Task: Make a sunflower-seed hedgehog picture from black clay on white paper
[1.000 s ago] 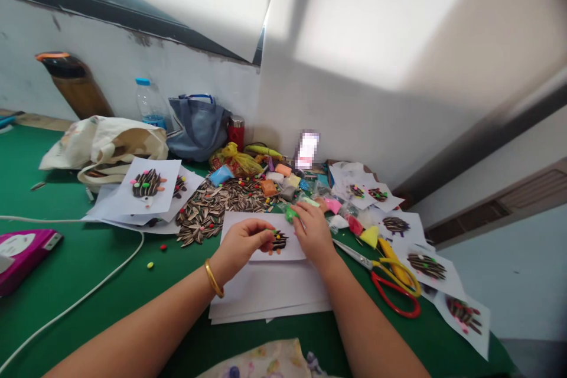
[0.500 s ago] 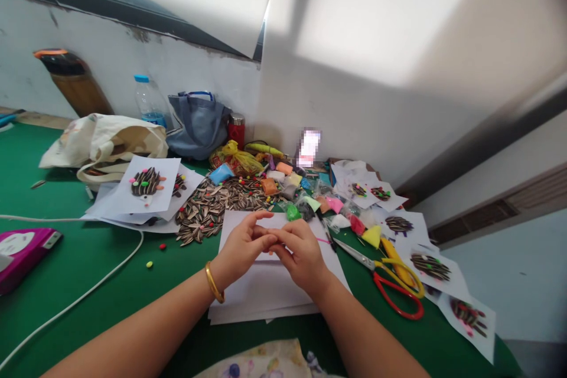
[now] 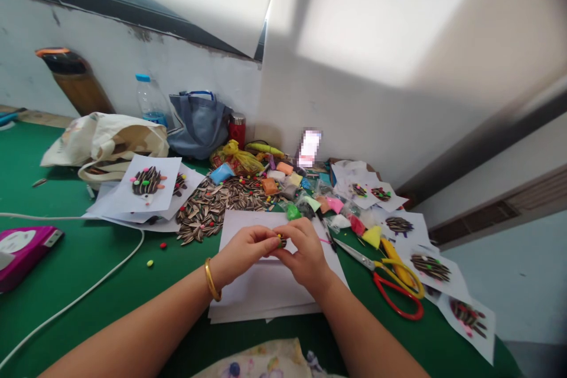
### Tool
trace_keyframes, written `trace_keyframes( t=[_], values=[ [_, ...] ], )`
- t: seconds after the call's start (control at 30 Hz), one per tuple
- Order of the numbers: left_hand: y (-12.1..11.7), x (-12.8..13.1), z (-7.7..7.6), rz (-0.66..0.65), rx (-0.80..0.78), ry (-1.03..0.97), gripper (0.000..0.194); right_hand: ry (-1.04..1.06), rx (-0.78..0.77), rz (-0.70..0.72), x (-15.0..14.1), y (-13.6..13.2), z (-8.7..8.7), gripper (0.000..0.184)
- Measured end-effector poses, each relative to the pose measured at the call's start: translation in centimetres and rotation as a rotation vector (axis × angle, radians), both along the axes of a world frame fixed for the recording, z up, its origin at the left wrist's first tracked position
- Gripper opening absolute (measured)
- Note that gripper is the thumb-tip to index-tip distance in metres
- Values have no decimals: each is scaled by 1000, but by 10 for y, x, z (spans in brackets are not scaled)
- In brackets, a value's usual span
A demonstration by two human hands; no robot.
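Between the fingertips of both hands is a small dark, striped piece with a yellow spot (image 3: 282,241), held above white paper. My left hand (image 3: 248,248), with a gold bangle at the wrist, pinches it from the left. My right hand (image 3: 305,251) grips it from the right, thumb below and fingers above. Much of the piece is hidden by the fingers. Beneath the hands lies a stack of white sheets (image 3: 266,298). Just beyond is a heap of striped sunflower seeds (image 3: 204,209). Bags of coloured modelling clay (image 3: 295,211) lie behind the right hand.
Scissors with red and yellow handles (image 3: 398,286) lie at right, near sheets bearing seed-and-clay figures (image 3: 432,266). More such sheets (image 3: 155,184) are stacked at left. A white cable (image 3: 95,295) crosses the green table. Bags, bottles and a propped phone (image 3: 309,149) stand along the wall.
The fingers have shifted, with the raised left fingers curling down into a pinch. The small striped piece now shows between the hands, where it was covered before.
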State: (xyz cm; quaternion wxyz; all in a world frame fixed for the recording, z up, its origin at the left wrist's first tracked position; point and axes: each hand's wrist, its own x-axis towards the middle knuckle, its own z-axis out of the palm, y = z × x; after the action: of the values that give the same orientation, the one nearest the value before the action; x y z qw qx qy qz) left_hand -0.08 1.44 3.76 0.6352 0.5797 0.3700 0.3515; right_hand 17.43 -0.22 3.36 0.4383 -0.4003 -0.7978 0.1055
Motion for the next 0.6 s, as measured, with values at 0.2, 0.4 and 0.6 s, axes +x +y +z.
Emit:
trace_keyframes(
  t=[0.2,0.4,0.6],
  values=[
    [0,-1,-2,42,11,-23,33,16,19,18,0,-1,3,9],
    [-3,1,0,74,-90,-172,34,-3,36,24,2,-2,1,14],
    [0,0,3,89,-513,-701,53,92,65,-6,-2,-3,4,16]
  ],
)
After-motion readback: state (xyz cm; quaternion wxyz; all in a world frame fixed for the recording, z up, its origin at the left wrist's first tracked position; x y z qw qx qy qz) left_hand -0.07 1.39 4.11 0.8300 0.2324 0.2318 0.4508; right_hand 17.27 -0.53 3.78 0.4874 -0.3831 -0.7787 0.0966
